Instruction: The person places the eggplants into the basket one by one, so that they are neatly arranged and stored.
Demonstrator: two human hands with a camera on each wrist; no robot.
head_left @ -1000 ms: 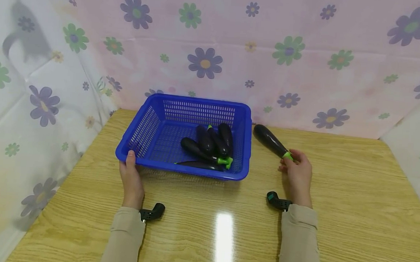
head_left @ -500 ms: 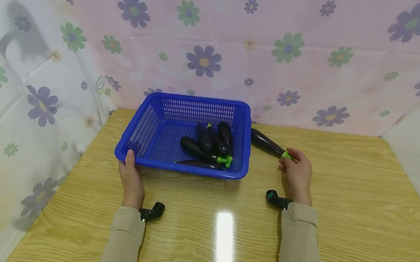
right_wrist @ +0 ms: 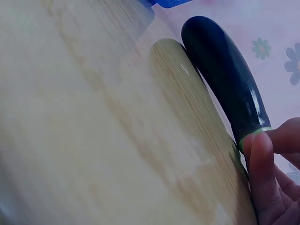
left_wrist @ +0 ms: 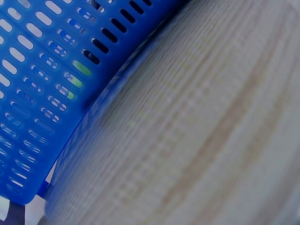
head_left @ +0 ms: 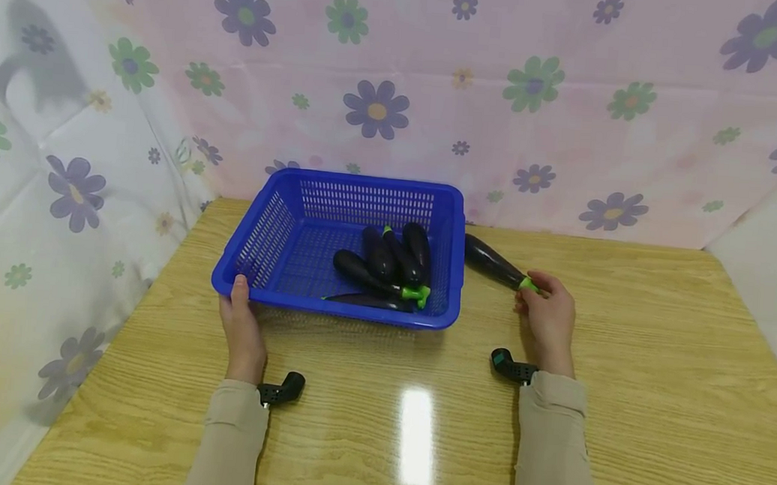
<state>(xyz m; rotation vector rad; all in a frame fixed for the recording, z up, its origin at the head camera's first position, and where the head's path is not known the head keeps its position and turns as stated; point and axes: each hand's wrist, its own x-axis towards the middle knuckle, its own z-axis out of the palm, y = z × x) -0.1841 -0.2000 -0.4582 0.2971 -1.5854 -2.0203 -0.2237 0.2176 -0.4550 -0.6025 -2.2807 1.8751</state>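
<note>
My left hand grips the near left corner of a blue slotted plastic basket, its thumb over the rim and the other fingers hidden beneath. Inside the basket's right half lie several dark eggplants with green caps. To the right of the basket, my right hand pinches another eggplant at its green stem end between thumb and fingers. The blunt end of that eggplant points toward the basket's right wall. In the right wrist view the held eggplant lies low along the tabletop, which mirrors it.
A wood-grain table carries everything, with a bright light reflection near its front. Flowered cloth hangs behind and on both sides. A black camera mount sits on the left wrist, another mount on the right.
The held eggplant has swung at its blunt end toward the basket and the near side, so that end now comes up against the basket's right side in the head view. The left hand stays put.
</note>
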